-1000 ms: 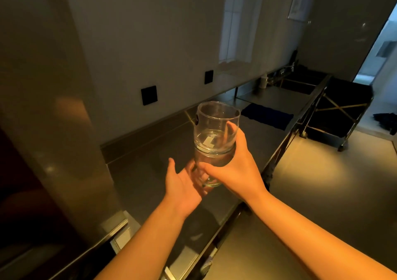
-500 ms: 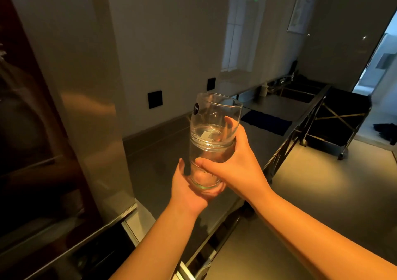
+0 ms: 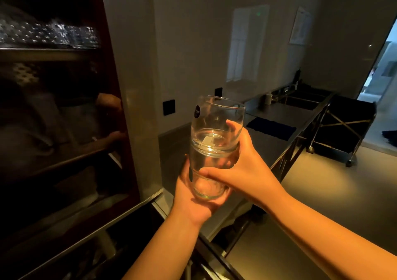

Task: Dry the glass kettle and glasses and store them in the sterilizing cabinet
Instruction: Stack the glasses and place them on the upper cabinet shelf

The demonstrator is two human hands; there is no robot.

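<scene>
**Q:** Fingers (image 3: 217, 171) — curled round what?

**A:** Wrapped round two stacked glasses (image 3: 214, 148), upper nested in lower. Right hand (image 3: 242, 168) gripping at the join of the two, thumb lying across the lower glass. Left hand (image 3: 199, 202) cupping the base from beneath, fingers curled up round it. Neither hand free.

**Q:** Position and long axis of the stack?

**A:** Held in the air in front of the body, above the near end of the steel counter (image 3: 277, 142). Long axis close to upright, mouth uppermost, leaning slightly. Small dark sticker visible near the top rim.

**Q:** Direction to the sterilizing cabinet (image 3: 64, 129)?

**A:** To the left of the stack, near but not touching. Dark glass front, reflective; open or closed not resolvable. Shelf of glinting glassware (image 3: 49, 34) visible high inside. Left hand nearer the cabinet; right hand on the far side of the stack.

**Q:** Obstacles to a leftward move?

**A:** Steel side panel (image 3: 133, 86) of the cabinet standing between stack and interior; probably to be passed round at the front. Dim light and reflections judged a risk for gauging shelf edges.

**Q:** Surroundings?

**A:** Dark cloth (image 3: 271, 128) lying further along the counter, sink (image 3: 300, 101) beyond it, black folding cart (image 3: 345, 127) on the floor to the right.
</scene>
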